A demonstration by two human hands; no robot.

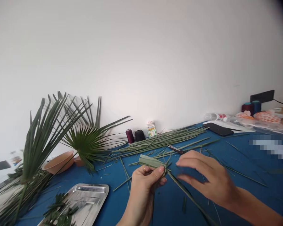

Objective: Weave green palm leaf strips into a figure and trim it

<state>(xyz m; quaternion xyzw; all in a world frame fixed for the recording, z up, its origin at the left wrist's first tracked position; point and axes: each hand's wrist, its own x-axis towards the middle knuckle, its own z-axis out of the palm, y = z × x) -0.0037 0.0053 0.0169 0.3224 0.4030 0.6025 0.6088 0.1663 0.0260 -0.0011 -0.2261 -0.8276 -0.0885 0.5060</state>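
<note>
My left hand (147, 185) pinches a small bundle of folded palm leaf strips (152, 161) between thumb and fingers. The folded part points to the left, and a long strip (187, 193) trails from it down to the right. Thin curled ends stick up at the pinch. My right hand (206, 175) hovers just right of the bundle, thumb and fingers apart, with nothing visible between them; its edges are slightly blurred. Behind its knuckles, a pair of scissors (175, 149) lies partly hidden on the blue table (169, 210).
Long leaf strips (155, 141) lie along the back, near thread spools (130, 136) and a small box (151, 129). Palm fans (85, 142), an orange bowl (58, 161) and a metal tray (101, 190) with leaf pieces stand left. A black phone (219, 129) and plastic packaging lie right.
</note>
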